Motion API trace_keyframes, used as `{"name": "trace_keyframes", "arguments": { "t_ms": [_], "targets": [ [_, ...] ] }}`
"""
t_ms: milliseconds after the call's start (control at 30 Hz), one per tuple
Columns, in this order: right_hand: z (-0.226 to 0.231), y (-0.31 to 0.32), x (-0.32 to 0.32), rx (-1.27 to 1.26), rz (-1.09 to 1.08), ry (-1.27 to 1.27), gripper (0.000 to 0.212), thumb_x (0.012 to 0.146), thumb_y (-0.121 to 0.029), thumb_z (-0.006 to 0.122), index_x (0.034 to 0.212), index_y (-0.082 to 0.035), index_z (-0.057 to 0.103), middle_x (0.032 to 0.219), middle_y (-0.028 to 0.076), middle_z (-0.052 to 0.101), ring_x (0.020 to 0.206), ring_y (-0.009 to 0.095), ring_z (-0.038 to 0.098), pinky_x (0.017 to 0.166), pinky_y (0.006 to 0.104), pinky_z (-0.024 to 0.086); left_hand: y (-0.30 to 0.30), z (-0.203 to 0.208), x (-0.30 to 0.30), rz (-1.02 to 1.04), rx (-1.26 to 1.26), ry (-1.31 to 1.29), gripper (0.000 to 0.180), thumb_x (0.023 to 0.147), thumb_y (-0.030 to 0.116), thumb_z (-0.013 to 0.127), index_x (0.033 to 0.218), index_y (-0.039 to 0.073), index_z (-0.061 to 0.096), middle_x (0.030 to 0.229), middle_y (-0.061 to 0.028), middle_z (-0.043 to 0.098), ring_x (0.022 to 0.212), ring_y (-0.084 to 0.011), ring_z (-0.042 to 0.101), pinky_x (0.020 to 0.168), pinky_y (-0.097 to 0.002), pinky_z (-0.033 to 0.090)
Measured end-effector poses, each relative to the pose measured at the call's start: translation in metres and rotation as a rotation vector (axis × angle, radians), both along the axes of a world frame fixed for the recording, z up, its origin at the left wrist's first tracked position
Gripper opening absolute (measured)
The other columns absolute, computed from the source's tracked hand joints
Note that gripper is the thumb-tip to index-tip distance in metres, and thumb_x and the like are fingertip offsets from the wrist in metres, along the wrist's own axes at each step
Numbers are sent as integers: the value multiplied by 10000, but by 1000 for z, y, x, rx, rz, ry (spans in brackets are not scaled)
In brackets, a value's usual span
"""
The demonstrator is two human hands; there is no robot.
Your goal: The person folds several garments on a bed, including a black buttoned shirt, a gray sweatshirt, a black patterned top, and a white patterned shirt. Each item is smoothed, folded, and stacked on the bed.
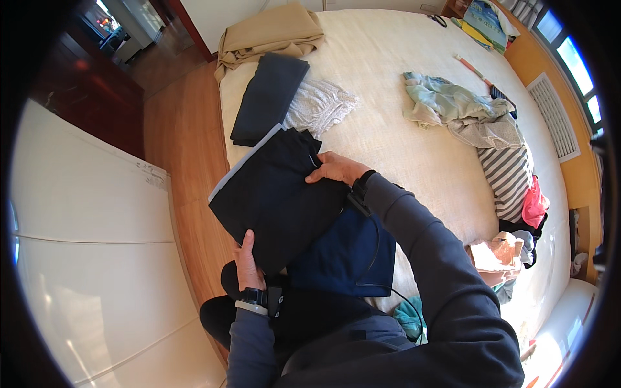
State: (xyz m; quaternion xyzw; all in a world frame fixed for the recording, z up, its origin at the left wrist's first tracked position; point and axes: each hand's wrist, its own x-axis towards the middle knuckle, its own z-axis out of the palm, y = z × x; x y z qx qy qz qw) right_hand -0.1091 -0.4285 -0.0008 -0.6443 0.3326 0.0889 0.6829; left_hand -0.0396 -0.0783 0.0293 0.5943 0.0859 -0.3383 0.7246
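A black folded garment (pixel 284 194) with a light grey strip along its far left edge is held in front of me at the bed's side. My left hand (pixel 248 262) grips its near left edge, thumb on top and the other fingers hidden underneath. On its right edge, my right hand (pixel 336 168) pinches the cloth, with the thumb toward the middle. Under and to the right of it, a navy cloth (pixel 352 255) lies by my lap. Just beyond, a dark folded garment (pixel 268 97) rests on the bed, beside a pale patterned garment (pixel 320 107) with gathers.
The cream-covered bed (pixel 381 45) bears a tan folded cloth (pixel 272 35) at its far left. Along its right side lie a pale green cloth (pixel 446 97), a striped garment (pixel 504 181) and a pink cloth (pixel 535 204). A white cabinet (pixel 97 258) stands left of the wooden floor (pixel 184 161).
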Motion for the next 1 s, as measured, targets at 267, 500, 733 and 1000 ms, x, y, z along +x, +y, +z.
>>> {"name": "trace_keyframes", "arguments": {
  "t_ms": [267,500,733,1000],
  "targets": [
    [20,-2,-9,14,70,-31,1006,768,-269,940,1564,119,464,1508,246,602,1365,329,613,1183,388,467,0,6,-2,-28,-4,-15,1057,897,502,869,1655,20,312,1610,-188,490,1460,-300,503,1230,-418,416],
    [39,-42,-13,33,67,-51,728,851,-408,871,1379,16,604,1219,130,658,1132,232,612,982,365,483,0,10,-2,-28,-40,6,993,923,474,847,1644,18,340,1612,-198,485,1462,-301,502,1217,-430,432],
    [38,-91,-3,-177,-485,-40,689,935,-433,822,1303,84,554,1195,177,629,1050,271,656,882,377,564,-3,7,-1,39,-84,61,791,950,320,821,1588,24,459,1485,-172,605,1333,-285,615,1139,-412,509],
    [-1,-98,50,-7,-504,-296,612,897,-315,854,1237,121,591,1091,195,725,990,308,731,879,437,599,-1,-8,3,61,-153,94,746,937,263,833,1557,21,497,1435,-173,645,1267,-287,665,1084,-413,561]
  ]
}}
